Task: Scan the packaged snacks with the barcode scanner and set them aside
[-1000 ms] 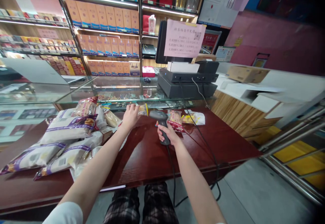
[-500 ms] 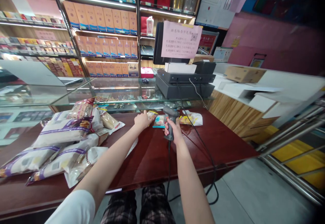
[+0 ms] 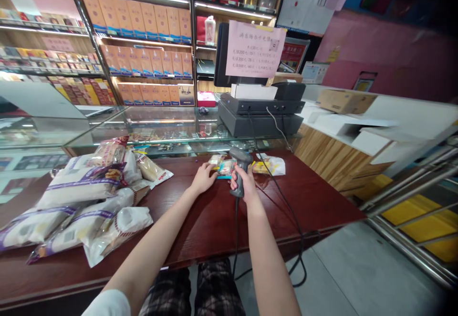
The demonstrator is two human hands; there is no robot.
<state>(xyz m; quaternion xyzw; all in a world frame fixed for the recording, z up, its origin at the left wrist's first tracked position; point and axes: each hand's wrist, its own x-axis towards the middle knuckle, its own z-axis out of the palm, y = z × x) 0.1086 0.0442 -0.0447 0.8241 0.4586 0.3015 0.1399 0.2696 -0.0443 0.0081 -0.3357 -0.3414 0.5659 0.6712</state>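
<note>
My right hand [image 3: 244, 182] is wrapped round the handle of a dark grey barcode scanner [image 3: 240, 156], held upright over the table with its head pointing forward. My left hand [image 3: 204, 178] is just left of it, fingers bent at the left edge of a small blue-edged packet [image 3: 225, 167]. Another small packet [image 3: 217, 159] lies just beyond those fingertips. On the scanner's right rests a yellow and clear packet [image 3: 263, 167]. Large white and purple bags [image 3: 80, 186] are heaped on the left of the dark red table [image 3: 200, 225].
A glass display counter [image 3: 161, 120] runs behind the table. On it stand a monitor with a pink sign [image 3: 255, 48] and a black cash drawer [image 3: 259, 124]. The scanner's black cable [image 3: 236, 235] hangs over the front edge. Metal rails [image 3: 411, 254] are at the right.
My left hand has moved slightly right and toward me, from the small packet to the edge of the blue-edged one. My right hand still holds the scanner. The view has shifted slightly.
</note>
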